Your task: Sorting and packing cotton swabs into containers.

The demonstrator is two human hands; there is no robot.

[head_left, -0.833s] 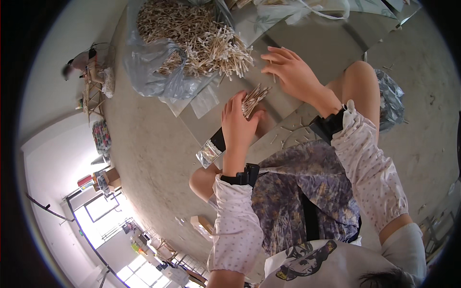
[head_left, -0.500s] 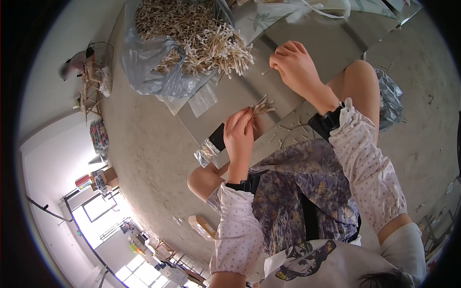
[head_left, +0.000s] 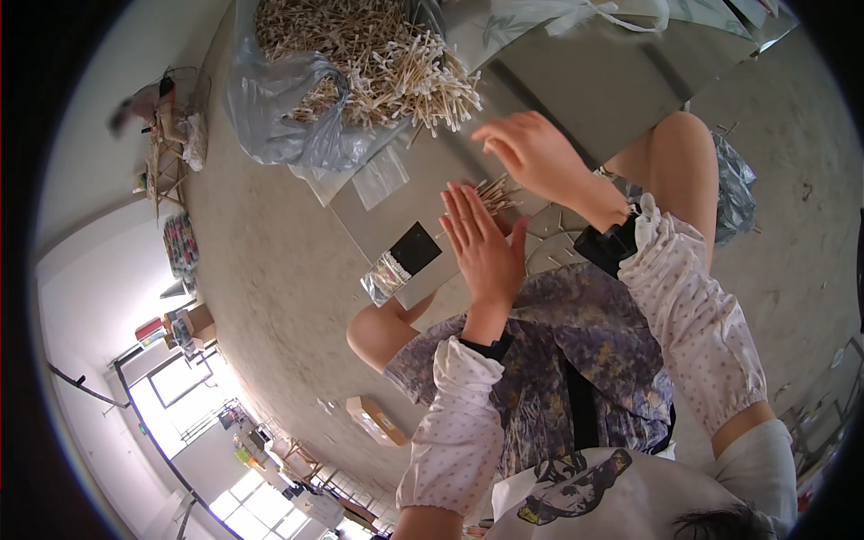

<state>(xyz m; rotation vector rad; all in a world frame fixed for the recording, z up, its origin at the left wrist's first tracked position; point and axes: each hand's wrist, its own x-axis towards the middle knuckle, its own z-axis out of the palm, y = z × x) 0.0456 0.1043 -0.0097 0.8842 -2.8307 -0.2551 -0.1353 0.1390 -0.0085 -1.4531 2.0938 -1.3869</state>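
My left hand (head_left: 487,249) is stretched out over the near edge of the grey table, fingers long and thumb apart. Right beside its fingers lies a small bundle of cotton swabs (head_left: 496,193), partly hidden by the hand. Above and to the right, my right hand (head_left: 538,160) hovers with its fingers extended leftward, and no swab shows in it. A big heap of cotton swabs (head_left: 396,76) spills from a grey plastic bag (head_left: 270,112) at the far left of the table.
A black card-like piece with a silvery packet (head_left: 387,277) lies at the table's left corner. Clear plastic bags (head_left: 382,178) rest near the heap. Loose swabs lie on the floor past the table edge. A grey bag (head_left: 736,184) sits beside my right knee. A cardboard box (head_left: 376,421) stands on the floor.
My left hand has moved right, and its fingers have straightened from around the swab bundle. My right hand has come down and left, opened, and the swab it pinched no longer shows.
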